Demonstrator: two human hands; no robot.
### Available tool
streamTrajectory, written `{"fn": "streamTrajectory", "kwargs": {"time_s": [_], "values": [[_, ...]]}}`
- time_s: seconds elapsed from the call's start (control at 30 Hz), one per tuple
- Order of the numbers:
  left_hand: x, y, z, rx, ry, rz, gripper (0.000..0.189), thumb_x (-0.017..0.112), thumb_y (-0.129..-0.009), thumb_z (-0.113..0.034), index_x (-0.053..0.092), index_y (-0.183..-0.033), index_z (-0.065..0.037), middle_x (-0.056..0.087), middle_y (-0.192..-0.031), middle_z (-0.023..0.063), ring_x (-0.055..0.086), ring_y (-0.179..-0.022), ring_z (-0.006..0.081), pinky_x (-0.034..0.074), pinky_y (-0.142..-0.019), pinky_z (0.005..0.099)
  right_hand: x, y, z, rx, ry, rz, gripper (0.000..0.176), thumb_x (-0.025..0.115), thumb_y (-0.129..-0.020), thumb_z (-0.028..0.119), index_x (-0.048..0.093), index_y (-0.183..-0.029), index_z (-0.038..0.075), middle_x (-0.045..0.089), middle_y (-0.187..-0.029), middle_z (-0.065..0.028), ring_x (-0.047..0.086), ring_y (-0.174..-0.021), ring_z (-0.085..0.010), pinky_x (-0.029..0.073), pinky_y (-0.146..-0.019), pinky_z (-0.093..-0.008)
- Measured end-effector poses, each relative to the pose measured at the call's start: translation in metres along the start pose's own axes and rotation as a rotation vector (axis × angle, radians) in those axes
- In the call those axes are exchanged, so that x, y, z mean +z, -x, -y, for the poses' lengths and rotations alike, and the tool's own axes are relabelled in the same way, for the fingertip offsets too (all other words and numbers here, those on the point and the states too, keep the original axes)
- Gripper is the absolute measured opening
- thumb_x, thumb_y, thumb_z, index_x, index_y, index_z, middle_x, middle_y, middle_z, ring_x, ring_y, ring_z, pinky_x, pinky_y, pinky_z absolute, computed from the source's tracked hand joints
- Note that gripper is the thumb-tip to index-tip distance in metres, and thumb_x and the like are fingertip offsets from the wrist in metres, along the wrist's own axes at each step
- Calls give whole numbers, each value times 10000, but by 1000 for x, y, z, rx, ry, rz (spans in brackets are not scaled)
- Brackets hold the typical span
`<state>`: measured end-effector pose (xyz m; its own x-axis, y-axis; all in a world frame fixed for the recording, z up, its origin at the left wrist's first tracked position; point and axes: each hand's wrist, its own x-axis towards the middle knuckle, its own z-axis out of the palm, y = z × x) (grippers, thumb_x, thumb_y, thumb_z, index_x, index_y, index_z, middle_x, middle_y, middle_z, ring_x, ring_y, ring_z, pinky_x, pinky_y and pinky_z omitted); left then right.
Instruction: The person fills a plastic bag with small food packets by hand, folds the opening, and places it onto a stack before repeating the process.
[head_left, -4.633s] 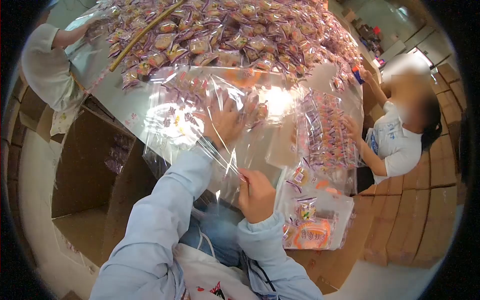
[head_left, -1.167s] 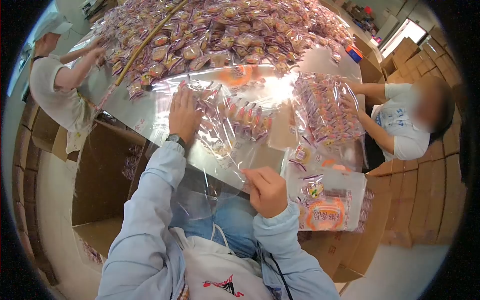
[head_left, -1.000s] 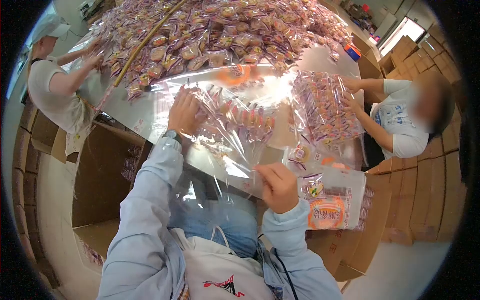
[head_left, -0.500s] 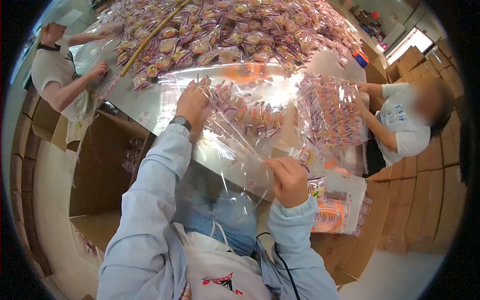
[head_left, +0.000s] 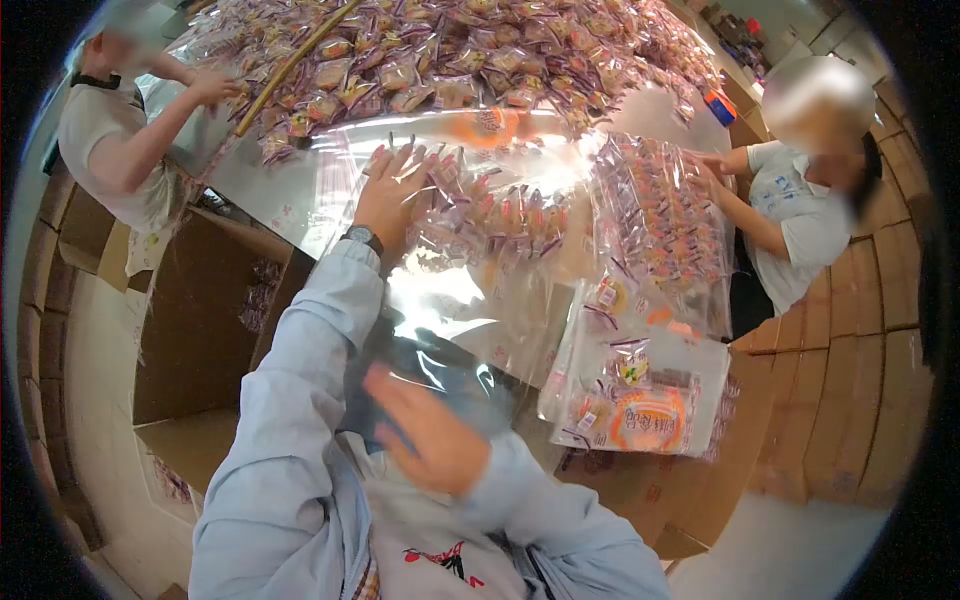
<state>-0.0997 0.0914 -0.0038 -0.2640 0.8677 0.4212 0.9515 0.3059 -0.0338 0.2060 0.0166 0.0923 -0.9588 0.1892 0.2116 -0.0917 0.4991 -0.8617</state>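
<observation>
A large clear plastic bag point(head_left: 450, 290) lies over the near table edge, with rows of small wrapped snack packets point(head_left: 520, 220) in its far part. My left hand point(head_left: 395, 195), wearing a wristwatch, rests on the bag's left side, fingers stretched over the packets. In front of my chest, my right hand point(head_left: 435, 430) is smeared by motion. Its fingers look extended and nothing shows in them. The bag's lower end hangs beyond this hand. To the right lies a stack of flat printed bags point(head_left: 650, 415).
A heap of wrapped packets point(head_left: 450, 60) covers the far table, with a yellow stick point(head_left: 295, 70) across it. One co-worker point(head_left: 115, 140) stands at left; another point(head_left: 800, 205) touches a filled bag point(head_left: 660, 210) at right. Cardboard boxes point(head_left: 205, 340) stand below the table edge.
My right hand has let go of the bag's edge and moved left and toward my body. The bag's near edge has dropped, uncovering the printed bags. My left hand stays, fingers more spread.
</observation>
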Motion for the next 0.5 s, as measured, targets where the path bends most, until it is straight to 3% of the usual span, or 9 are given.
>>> {"fn": "streamTrajectory", "kwargs": {"time_s": [0.1, 0.17, 0.2, 0.27, 0.3, 0.37, 0.43, 0.5], "values": [[7, -1, 5, -10, 146, 23, 762, 789, -823, -185, 485, -1521, -145, 524, -1522, 138, 424, -1465, 331, 253, -1258, 519, 43, -32, -85, 302, 430, -135, 670, 590, -894, 60, 356, -1473, -184, 337, -1557, -383, 305, -1491, -504, 310, -1229, -519], [7, 4, 5, 62, 102, -114, 736, 720, -860, -156, 453, -1546, -127, 537, -1516, 137, 435, -1463, 329, 262, -1253, 509, 47, -62, -119, 297, 550, -300, 740, 619, -880, 97, 329, -1507, -168, 282, -1615, -353, 234, -1524, -515, 239, -1269, -526], [7, 7, 4, 96, 83, -183, 724, 686, -878, -141, 437, -1558, -118, 543, -1513, 136, 441, -1462, 327, 267, -1251, 503, 42, -73, -123, 340, 540, -358, 741, 624, -878, 111, 340, -1505, -164, 286, -1616, -347, 235, -1525, -509, 226, -1273, -524], [9, -3, 2, -30, 204, -27, 681, 683, -884, -134, 471, -1531, -131, 560, -1494, 137, 447, -1458, 337, 263, -1254, 511, 29, -104, -131, 409, 511, -494, 744, 633, -874, 138, 362, -1502, -156, 293, -1619, -334, 237, -1529, -496, 199, -1282, -521], [5, -8, -2, -87, 258, 57, 660, 682, -887, -130, 488, -1517, -138, 568, -1485, 137, 451, -1456, 341, 261, -1255, 514, 21, -115, -138, 303, 537, -596, 749, 633, -878, 140, 352, -1515, -139, 310, -1606, -332, 260, -1514, -499, 203, -1277, -531], [1, -5, -2, -58, 251, -35, 642, 681, -864, -112, 527, -1486, -150, 605, -1434, 145, 499, -1410, 356, 240, -1261, 537, 2, -131, -158, 100, 589, -792, 762, 631, -885, 144, 332, -1540, -105, 345, -1581, -328, 307, -1483, -505, 210, -1266, -550], [8, -2, 7, -12, 269, -76, 693, 701, -827, -108, 514, -1492, -164, 637, -1384, 146, 547, -1358, 361, 219, -1264, 563, -11, -151, -172, 140, 668, -859, 743, 659, -886, 162, 372, -1529, -74, 398, -1560, -291, 361, -1458, -466, 235, -1255, -542], [10, -7, 18, -69, 515, 5, 650, 703, -810, -132, 567, -1442, -206, 607, -1434, 176, 520, -1397, 355, 219, -1267, 553, -21, -165, -175, 202, 721, -826, 703, 675, -898, 186, 416, -1509, -48, 444, -1536, -264, 401, -1440, -436, 263, -1243, -534]]}}
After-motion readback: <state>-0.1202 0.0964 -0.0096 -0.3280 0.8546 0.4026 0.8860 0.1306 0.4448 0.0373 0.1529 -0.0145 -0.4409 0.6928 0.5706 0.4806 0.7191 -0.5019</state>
